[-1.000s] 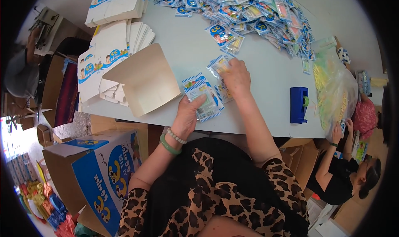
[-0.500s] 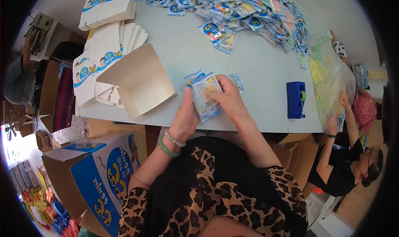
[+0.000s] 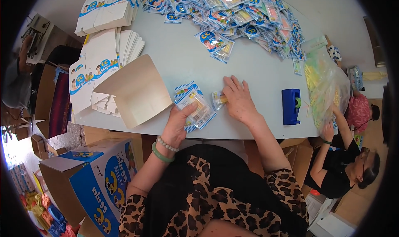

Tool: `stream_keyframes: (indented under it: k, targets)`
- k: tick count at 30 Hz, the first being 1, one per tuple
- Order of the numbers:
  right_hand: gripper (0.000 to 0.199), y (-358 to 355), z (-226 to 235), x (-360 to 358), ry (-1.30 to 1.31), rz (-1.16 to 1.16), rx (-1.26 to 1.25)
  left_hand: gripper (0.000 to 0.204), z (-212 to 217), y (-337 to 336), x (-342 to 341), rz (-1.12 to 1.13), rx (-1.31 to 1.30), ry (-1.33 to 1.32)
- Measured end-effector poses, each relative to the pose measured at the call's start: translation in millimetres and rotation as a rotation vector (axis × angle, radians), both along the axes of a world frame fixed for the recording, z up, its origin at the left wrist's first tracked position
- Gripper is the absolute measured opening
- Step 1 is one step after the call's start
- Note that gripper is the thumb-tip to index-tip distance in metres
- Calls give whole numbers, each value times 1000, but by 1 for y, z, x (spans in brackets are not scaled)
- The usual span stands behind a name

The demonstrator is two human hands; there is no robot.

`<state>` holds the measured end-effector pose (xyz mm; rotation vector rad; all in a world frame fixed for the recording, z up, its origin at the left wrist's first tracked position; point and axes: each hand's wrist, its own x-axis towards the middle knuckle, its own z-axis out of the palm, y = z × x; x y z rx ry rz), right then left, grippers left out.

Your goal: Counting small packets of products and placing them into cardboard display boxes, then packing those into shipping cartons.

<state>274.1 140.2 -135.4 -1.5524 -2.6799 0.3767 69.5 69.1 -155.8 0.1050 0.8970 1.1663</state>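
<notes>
My left hand (image 3: 179, 122) is closed around a few small clear packets (image 3: 195, 106) with blue-and-white striped ends and pale yellow contents, its thumb pressed on the top one. My right hand (image 3: 241, 99) lies palm down on the table, fingers stretched out, at the edge of another packet (image 3: 218, 99) that it partly covers. An open white carton (image 3: 143, 91) with a plain greyish inside lies on its side just left of my left hand. Higher up on the table, two packets (image 3: 214, 43) lie overlapping, apart from a big heap of the same packets (image 3: 241, 14).
Flat printed cartons (image 3: 95, 68) lie fanned at the left, below a stack of more cartons (image 3: 108, 10). A blue tape dispenser (image 3: 290, 107) stands at the right. Beyond it, a co-worker's hands (image 3: 330, 127) are at a clear bag (image 3: 326, 81). A large blue box (image 3: 97, 187) stands lower left.
My hands have moved apart. The packets they both held are now in my left hand alone, while my right hand has gone down to the packet lying on the table.
</notes>
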Motion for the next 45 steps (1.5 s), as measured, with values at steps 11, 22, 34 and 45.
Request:
stream_keyframes:
  k: [11, 22, 34, 45]
  targets:
    - [13, 147, -22, -57, 330, -272, 49, 38, -2, -1, 2, -31, 27, 15]
    - [11, 5, 3, -1, 223, -3, 173, 36, -7, -2, 1, -29, 28, 24]
    - [34, -13, 2, 9, 271, -280, 14, 35, -5, -7, 7, 15, 61, 38]
    - [39, -26, 19, -16, 386, -162, -93, 36, -5, -6, 5, -24, 111, 87]
